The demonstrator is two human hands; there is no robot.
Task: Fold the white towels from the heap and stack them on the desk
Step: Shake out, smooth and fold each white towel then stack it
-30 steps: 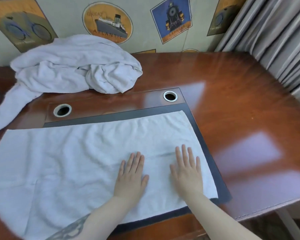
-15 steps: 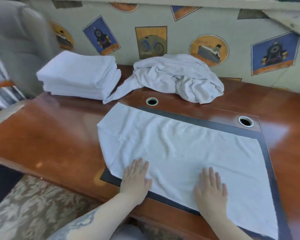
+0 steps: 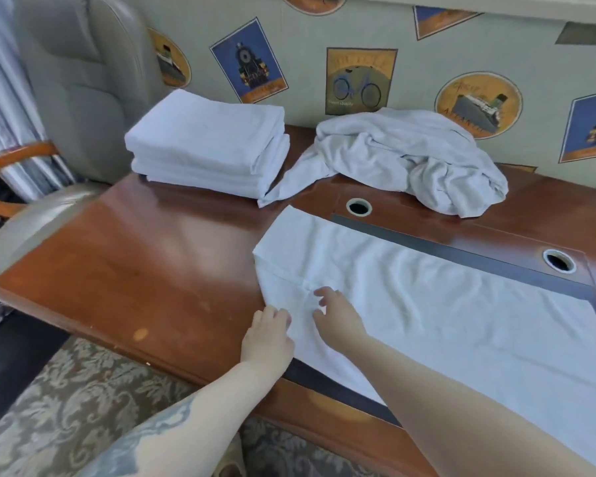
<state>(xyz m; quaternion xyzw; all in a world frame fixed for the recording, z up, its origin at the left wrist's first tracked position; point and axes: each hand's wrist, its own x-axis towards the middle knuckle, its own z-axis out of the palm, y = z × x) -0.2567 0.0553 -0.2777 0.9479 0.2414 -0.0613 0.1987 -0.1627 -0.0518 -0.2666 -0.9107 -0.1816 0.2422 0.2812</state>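
Several folded towels (image 3: 207,146) stacked far left on worktop (image 3: 145,263); heap (image 3: 403,160) waiting far centre; one towel (image 3: 427,315) spread near; left hand (image 3: 267,333) and right hand (image 3: 338,316) curled at its left edge, grip unclear

Both forearms are showing bare to the frame's bottom edge, with no sleeves, watch or rings visible. The left forearm (image 3: 172,432) is bearing a large grey-blue tattoo of curling, leaf-like shapes. The left hand (image 3: 267,333) and right hand (image 3: 338,318) are wearing no gloves.
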